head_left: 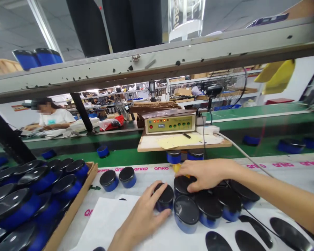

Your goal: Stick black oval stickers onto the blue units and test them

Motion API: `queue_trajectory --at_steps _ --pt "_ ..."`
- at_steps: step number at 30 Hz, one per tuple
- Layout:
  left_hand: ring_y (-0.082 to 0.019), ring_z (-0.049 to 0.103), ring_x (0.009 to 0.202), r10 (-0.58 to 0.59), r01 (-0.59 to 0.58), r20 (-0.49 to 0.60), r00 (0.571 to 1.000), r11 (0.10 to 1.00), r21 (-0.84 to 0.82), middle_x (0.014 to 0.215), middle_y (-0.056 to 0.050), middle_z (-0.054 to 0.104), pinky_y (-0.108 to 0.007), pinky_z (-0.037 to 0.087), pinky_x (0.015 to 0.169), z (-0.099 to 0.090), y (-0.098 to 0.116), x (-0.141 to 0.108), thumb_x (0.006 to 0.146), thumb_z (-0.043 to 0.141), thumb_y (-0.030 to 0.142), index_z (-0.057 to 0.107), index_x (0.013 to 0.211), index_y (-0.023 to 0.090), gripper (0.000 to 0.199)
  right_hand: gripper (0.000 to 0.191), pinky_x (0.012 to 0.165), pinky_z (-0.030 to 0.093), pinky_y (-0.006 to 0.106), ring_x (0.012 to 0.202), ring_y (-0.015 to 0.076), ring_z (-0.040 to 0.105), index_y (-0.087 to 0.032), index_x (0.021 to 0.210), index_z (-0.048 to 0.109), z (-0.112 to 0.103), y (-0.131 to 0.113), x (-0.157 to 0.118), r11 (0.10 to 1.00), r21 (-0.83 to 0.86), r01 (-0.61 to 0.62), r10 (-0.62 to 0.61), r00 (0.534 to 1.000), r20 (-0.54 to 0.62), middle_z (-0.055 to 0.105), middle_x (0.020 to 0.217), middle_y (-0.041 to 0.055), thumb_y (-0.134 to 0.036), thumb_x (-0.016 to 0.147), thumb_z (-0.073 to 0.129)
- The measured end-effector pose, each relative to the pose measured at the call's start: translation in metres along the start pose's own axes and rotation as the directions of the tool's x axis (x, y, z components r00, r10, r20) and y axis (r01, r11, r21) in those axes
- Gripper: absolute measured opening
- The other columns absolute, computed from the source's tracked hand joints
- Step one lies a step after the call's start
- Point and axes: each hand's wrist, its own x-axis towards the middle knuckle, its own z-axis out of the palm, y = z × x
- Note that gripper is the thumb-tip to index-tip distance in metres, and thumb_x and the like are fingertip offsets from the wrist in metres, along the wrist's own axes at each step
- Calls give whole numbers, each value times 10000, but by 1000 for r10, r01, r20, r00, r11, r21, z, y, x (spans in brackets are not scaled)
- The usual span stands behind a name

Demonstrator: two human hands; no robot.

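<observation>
My left hand (146,212) is wrapped round a blue cup-shaped piece with a black top (165,197), which stands on the white-covered bench. Just to the right, my right hand (204,174) has its thumb and fingers closed on the top of another such black-topped piece (182,185). Several more blue pieces (187,214) stand close together below and beside my right hand. Two others (109,180) stand apart at the left. Flat black ovals (248,240) lie on white sheets at the lower right.
A cardboard box (70,212) full of blue pieces stands at the left. A control unit (170,124) sits on a small board (146,143) above the green belt (131,157). A shelf beam (157,66) crosses overhead. A cable (246,157) runs at the right. A person (54,113) sits beyond.
</observation>
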Motion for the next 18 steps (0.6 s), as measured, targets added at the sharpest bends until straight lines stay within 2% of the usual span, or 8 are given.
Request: queue_trajectory --at_steps 1,3,6,11,16,18 --pt "-229 389 1312 -25 25 8 1000 999 -30 1439 9 394 -396 340 1096 6 -1 2 797 638 306 395 1354 399 615 548 929 440 404 1156 307 517 -219 1279 549 7 3 -6 1000 15 -8 8 1000 -9 565 1250 119 -367 759 642" --pt "-224 365 1325 -58 55 -50 997 997 -46 1440 -15 376 -400 312 1113 15 -4 6 826 599 294 409 1347 367 560 572 987 402 395 1247 291 430 -205 1327 498 19 4 -14 999 45 -16 18 999 -52 518 1310 119 -406 802 605" --pt "-222 254 1383 -86 81 -112 990 996 -47 1502 -61 240 -433 252 1133 23 -7 12 905 466 320 292 1414 307 539 542 1043 342 393 1316 273 329 -184 1350 464 31 1 -18 998 68 -2 11 992 -124 512 1327 109 -421 867 532" --pt "-241 132 1420 -91 90 -56 994 996 -28 1561 -35 -18 -460 231 1127 30 -5 12 929 410 378 172 1447 350 570 509 1087 228 488 1329 314 293 -165 1346 472 40 -3 -25 998 54 13 -1 979 -205 504 1348 131 -425 909 484" --pt "-255 220 1397 -65 72 -190 980 997 34 1558 -26 45 -486 283 1098 33 -1 7 950 357 351 264 1416 365 475 488 1081 253 442 1309 277 326 -177 1343 472 38 -6 -54 999 47 16 -2 963 -271 495 1357 110 -439 932 443" --pt "-256 221 1397 -43 61 -231 972 996 71 1555 -18 64 -493 291 1092 35 -1 5 956 341 338 288 1407 369 454 473 1063 283 432 1294 278 349 -187 1333 484 38 -9 -72 998 64 -18 36 955 -295 493 1354 108 -439 936 429"
